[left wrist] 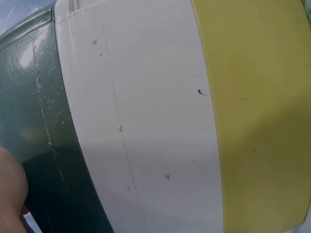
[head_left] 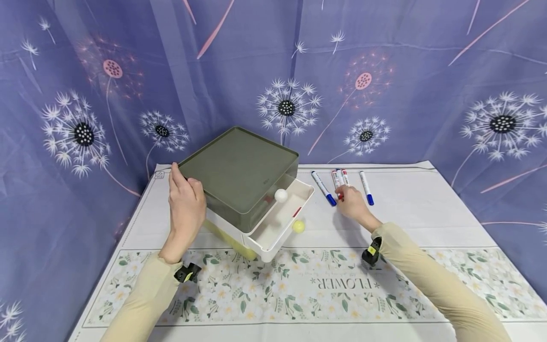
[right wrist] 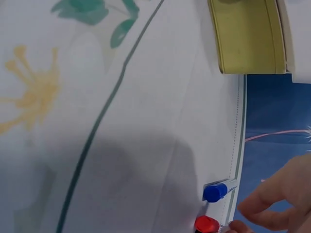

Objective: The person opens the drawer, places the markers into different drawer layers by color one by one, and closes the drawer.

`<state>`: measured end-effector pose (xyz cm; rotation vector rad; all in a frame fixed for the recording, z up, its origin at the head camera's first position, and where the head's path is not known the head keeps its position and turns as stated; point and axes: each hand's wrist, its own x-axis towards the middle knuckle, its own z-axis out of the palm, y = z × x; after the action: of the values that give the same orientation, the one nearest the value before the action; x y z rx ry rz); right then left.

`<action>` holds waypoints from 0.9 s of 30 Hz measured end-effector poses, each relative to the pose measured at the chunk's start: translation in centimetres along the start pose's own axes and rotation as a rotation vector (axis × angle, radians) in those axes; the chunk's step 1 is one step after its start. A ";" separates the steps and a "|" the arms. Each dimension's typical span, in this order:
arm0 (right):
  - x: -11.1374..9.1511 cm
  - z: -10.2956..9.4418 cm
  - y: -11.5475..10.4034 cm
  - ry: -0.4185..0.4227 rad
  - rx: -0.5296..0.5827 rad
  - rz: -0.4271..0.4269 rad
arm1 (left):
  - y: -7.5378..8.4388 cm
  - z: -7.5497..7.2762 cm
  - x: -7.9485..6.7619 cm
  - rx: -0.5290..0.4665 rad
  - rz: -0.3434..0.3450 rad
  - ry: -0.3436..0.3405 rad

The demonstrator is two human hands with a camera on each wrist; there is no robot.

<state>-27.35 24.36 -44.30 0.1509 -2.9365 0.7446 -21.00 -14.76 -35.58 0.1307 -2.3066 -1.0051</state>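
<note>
A desktop drawer box has a dark grey-green top, a white middle tier and a yellow-green base. Its white drawer stands pulled out toward the right front, with a small red item just inside the front wall. My left hand rests against the box's left side, fingers extended at the dark top's edge. At the markers, my right hand reaches down with its fingertips beside a red-capped marker; the contact is partly hidden. Close by is a blue-capped marker.
One blue-capped marker lies left of the bunched markers, another blue-capped marker to their right. A white knob and a yellow knob stick out at the box's front. A patterned purple curtain hangs behind the table.
</note>
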 end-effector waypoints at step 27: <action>0.3 1.4 1.0 0.086 -0.180 -0.076 | 0.1 0.0 0.1 -0.002 0.007 0.009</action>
<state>-27.88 24.57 -45.98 0.2083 -2.8788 0.4616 -21.06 -14.70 -35.50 0.1263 -2.2963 -1.0016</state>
